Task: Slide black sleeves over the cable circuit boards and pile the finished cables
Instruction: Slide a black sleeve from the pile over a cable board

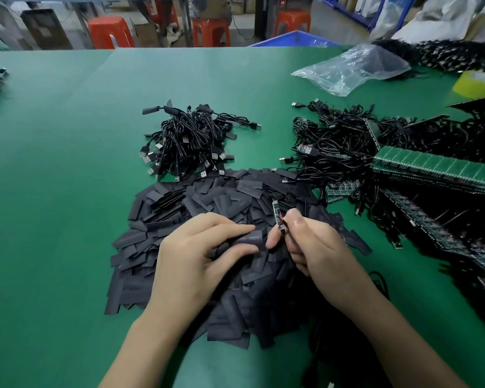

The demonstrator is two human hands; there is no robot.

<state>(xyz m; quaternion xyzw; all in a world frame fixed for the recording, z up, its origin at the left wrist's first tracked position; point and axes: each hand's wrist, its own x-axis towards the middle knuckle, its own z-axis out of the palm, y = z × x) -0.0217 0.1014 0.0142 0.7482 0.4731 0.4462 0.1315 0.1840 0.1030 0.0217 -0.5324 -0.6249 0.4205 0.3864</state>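
My left hand point(196, 247) has thumb and forefinger closed on one black sleeve point(253, 238), lifted just off the heap of sleeves point(179, 208) that lies under both palms. My right hand point(314, 245) pinches the wired end of a circuit board point(276, 212), so the board stands up past those fingers with its free tip pointing away from me. Sleeve and board are just beside each other, between my two sets of fingers, and as far as I can see they are not yet joined.

The sleeve looks thin, light and floppy, pressed flat. I judge its mouth will need a gentle squeeze at the edges to pop open, so I'd hold it lightly near the open end. The board is small and stiff, and probably fragile where the wires join it. I'd grip its edges by the wired end rather than pull on the cable.

Beyond my left fingers sits the pile of finished cables point(191, 141). Beyond my right fingers is the tangle of bare-board cables point(336, 141). Both lie on the green desk point(67, 163).
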